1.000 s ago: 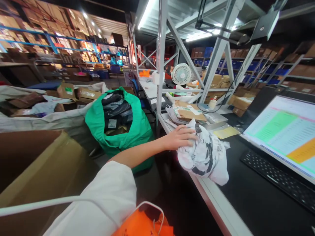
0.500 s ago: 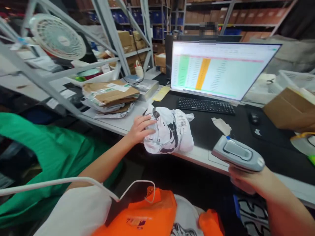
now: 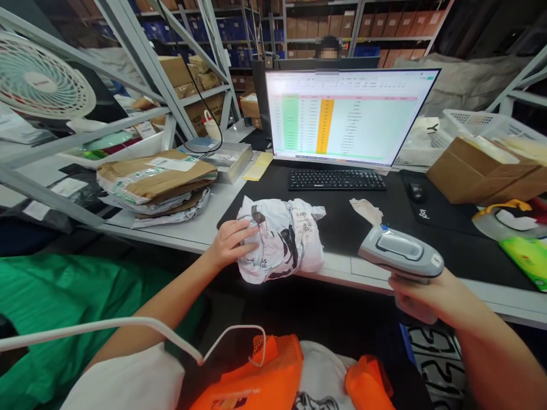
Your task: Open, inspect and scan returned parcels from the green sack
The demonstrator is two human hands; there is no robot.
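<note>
My left hand (image 3: 233, 242) grips the left end of a crumpled white plastic parcel (image 3: 273, 245) with black print. The parcel lies at the front edge of the desk, partly overhanging it, and a label with codes (image 3: 304, 225) shows on its right part. My thumb and fingers are on its near-left side; the part of the grip under the parcel is hidden. My right hand (image 3: 416, 290) is wrapped round the handle of a grey barcode scanner (image 3: 399, 250), held above the desk edge. The scanner's nose points left, toward the parcel but apart from it.
A monitor (image 3: 350, 114) with a spreadsheet stands behind a black keyboard (image 3: 337, 180). Stacked parcels (image 3: 156, 176) lie at left, near a metal frame and a fan (image 3: 40, 80). A mouse (image 3: 416, 192), cardboard box (image 3: 465, 165) and crumpled paper (image 3: 367, 210) are at right. Another person is behind the monitor.
The view has turned slightly to the right, so the desk things appear further left. Both hands keep their holds on the parcel and the scanner.
</note>
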